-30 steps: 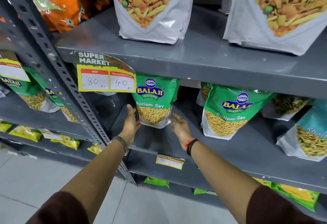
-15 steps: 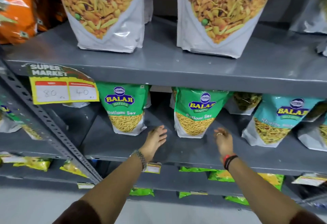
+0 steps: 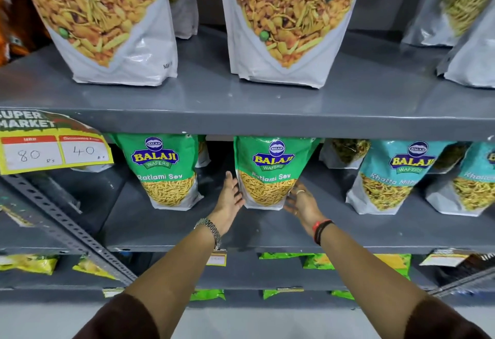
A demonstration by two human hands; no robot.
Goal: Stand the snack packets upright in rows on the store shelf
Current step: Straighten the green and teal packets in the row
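Step in hand: squaring green foil Ratlami Sev packet (image 3: 270, 172), upright on grey metal shelf (image 3: 166, 226); left hand (image 3: 229, 196) and right hand (image 3: 302, 202) flank its base, fingers spread, palms touching sides; next: light inward press, align with neighbouring green packet (image 3: 164, 170) left of left fingertips.

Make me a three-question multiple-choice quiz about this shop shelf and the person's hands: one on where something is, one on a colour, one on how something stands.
1. Where are the two hands?
A. either side of one green packet
B. on the top shelf
C. on the price tag

2. What colour are the packets right of the green ones on that shelf?
A. orange
B. teal
C. black

3. How does the packet between the hands stand?
A. flat on its face
B. upside down
C. upright

Answers:
1 A: the left hand and right hand flank the second Ratlami Sev packet.
2 B: the Khatta Mitha packet is teal.
3 C: its logo reads right way up, base on the middle shelf.
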